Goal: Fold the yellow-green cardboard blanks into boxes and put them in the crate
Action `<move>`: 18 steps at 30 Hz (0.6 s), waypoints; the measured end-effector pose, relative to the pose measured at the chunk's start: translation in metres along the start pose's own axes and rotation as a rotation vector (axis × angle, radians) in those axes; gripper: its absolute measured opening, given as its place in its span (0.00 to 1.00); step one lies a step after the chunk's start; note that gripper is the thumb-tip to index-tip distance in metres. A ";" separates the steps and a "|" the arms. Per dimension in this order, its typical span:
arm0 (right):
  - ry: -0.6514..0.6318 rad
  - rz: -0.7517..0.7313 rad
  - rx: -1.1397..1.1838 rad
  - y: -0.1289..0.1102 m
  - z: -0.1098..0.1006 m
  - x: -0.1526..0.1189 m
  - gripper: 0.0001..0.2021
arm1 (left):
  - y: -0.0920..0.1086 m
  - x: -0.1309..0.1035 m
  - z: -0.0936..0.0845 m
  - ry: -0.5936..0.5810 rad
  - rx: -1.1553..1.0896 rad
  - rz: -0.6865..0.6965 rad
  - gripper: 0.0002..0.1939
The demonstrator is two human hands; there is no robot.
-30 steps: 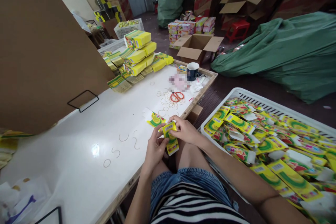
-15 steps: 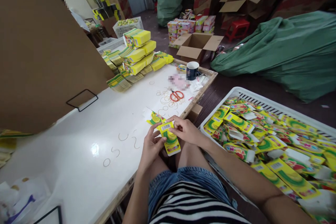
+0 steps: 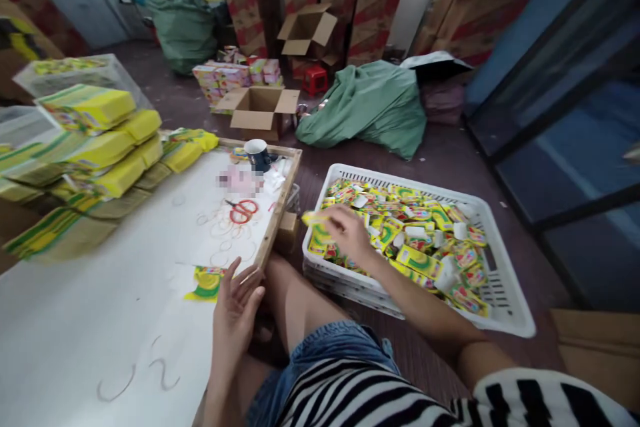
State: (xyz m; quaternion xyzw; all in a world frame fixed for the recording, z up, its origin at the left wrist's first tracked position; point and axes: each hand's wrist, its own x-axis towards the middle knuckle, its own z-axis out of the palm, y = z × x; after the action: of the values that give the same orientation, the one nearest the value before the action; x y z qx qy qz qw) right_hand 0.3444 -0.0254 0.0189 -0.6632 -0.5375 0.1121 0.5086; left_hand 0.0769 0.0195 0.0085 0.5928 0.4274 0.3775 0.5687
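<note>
My right hand (image 3: 347,233) is over the near left corner of a white plastic basket (image 3: 513,310), its fingers closed on a small yellow carton (image 3: 314,219) that is partly hidden and blurred. Many printed yellow-green cartons (image 3: 417,260), some with white flaps raised, lie jumbled in the basket. My left hand (image 3: 237,303) is at the table's edge, palm up, fingers apart and holding nothing. Just beside its fingers, a yellow-green printed piece (image 3: 205,282) lies on the white table (image 3: 125,313).
Orange-handled scissors (image 3: 243,211), rubber bands (image 3: 227,230) and a dark mug (image 3: 257,155) are on the table. Stacked yellow packs (image 3: 107,153) stand at its far left. An open cardboard box (image 3: 257,120), a green sack (image 3: 370,110) and a red stool (image 3: 315,80) are on the floor.
The carton held between both hands is now in my right hand alone, carried right to the basket. My left hand has let go and opened. The view has turned right.
</note>
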 end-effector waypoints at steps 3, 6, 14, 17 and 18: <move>0.260 0.113 -0.332 0.053 -0.065 -0.001 0.12 | -0.011 0.007 -0.019 0.068 0.151 0.009 0.29; 0.210 0.271 -0.447 0.089 -0.086 -0.015 0.13 | -0.022 0.005 -0.042 0.196 0.345 0.033 0.26; -0.152 0.074 -0.182 0.032 0.060 -0.016 0.10 | -0.066 0.010 -0.069 0.293 0.759 0.111 0.21; -0.363 -0.045 -0.161 -0.013 0.119 0.006 0.10 | -0.076 0.007 -0.065 0.248 0.761 0.051 0.21; -0.439 -0.051 -0.189 -0.025 0.137 0.013 0.10 | -0.078 0.004 -0.062 0.253 0.773 0.042 0.20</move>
State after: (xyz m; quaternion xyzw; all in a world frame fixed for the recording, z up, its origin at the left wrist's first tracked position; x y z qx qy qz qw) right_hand 0.2397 0.0583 -0.0190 -0.6537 -0.6599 0.1897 0.3181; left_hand 0.0141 0.0446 -0.0651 0.7204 0.5920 0.2705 0.2393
